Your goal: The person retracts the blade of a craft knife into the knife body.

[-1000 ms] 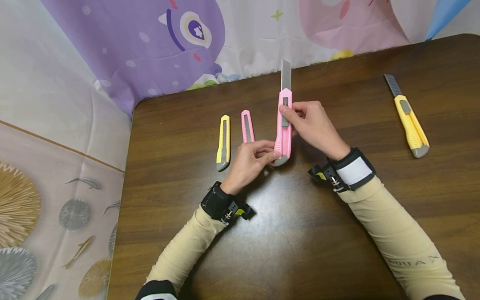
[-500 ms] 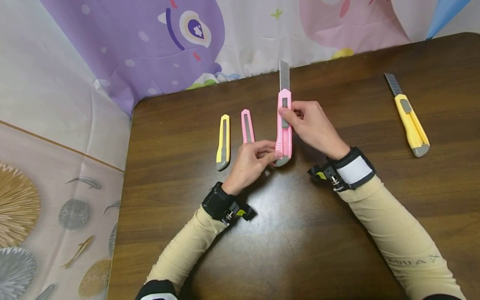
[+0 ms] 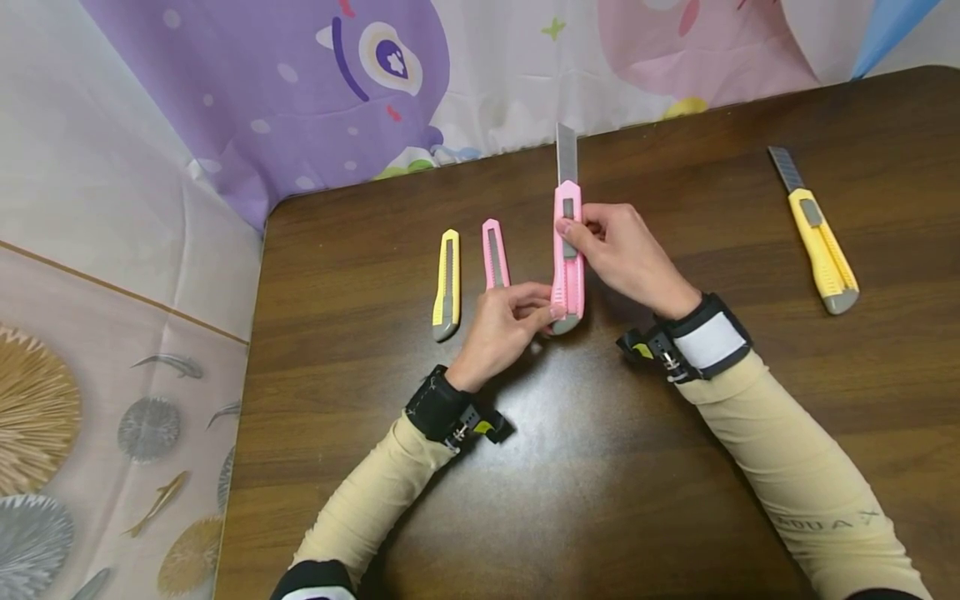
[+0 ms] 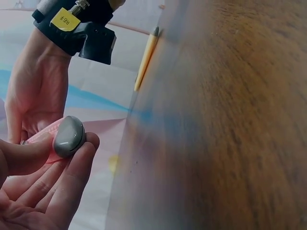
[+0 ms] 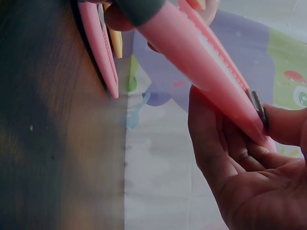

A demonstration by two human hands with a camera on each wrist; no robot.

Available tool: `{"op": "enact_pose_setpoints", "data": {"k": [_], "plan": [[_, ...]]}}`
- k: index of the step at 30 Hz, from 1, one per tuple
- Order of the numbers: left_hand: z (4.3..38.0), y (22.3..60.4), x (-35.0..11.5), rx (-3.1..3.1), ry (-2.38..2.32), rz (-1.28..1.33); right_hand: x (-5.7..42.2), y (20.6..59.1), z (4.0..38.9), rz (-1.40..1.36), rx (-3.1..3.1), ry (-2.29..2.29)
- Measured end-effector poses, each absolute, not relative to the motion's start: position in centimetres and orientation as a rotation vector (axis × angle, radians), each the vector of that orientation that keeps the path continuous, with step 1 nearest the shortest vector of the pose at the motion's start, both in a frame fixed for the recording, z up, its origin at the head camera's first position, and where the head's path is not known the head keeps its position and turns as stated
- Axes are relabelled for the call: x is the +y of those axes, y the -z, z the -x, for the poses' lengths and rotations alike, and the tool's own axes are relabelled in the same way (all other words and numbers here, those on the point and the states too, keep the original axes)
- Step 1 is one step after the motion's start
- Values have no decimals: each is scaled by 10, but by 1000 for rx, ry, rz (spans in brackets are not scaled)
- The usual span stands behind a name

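Note:
Both hands hold one large pink utility knife [image 3: 568,283] above the table in the head view, its wide blade [image 3: 567,156] extended and pointing away. My left hand [image 3: 501,327] pinches its lower end by the grey end cap [image 4: 69,136], which faces the left wrist camera. Higher up, my right hand [image 3: 628,252] grips the body from the right side, with the thumb on the grey slider [image 3: 568,242]. In the right wrist view that thumb [image 5: 286,125] presses at the slider, fingers behind the pink body. A smaller pink utility knife [image 3: 495,252] lies partly hidden behind my left hand.
A small yellow utility knife [image 3: 447,287] lies left of the small pink one, blade retracted. Far right lies a large yellow utility knife [image 3: 825,254] with its blade out. A patterned curtain [image 3: 510,75] hangs along the back edge of the brown wooden table [image 3: 675,500].
The pink knife has shifted very slightly left and its blade tip sits a little lower. Both hands keep their hold; the other knives have stayed put.

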State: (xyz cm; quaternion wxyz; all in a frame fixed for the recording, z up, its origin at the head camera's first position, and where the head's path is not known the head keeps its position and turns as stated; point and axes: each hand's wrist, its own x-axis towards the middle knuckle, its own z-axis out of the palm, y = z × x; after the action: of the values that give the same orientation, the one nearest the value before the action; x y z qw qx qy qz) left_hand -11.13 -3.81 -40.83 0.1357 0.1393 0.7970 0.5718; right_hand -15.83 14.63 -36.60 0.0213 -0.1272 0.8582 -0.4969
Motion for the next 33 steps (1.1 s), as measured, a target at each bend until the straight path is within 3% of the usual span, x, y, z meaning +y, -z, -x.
{"op": "enact_pose_setpoints", "data": {"k": [33], "plan": [[115,409,-42,2323,-1704,-393,141,373,159,348,2621,1634]]}}
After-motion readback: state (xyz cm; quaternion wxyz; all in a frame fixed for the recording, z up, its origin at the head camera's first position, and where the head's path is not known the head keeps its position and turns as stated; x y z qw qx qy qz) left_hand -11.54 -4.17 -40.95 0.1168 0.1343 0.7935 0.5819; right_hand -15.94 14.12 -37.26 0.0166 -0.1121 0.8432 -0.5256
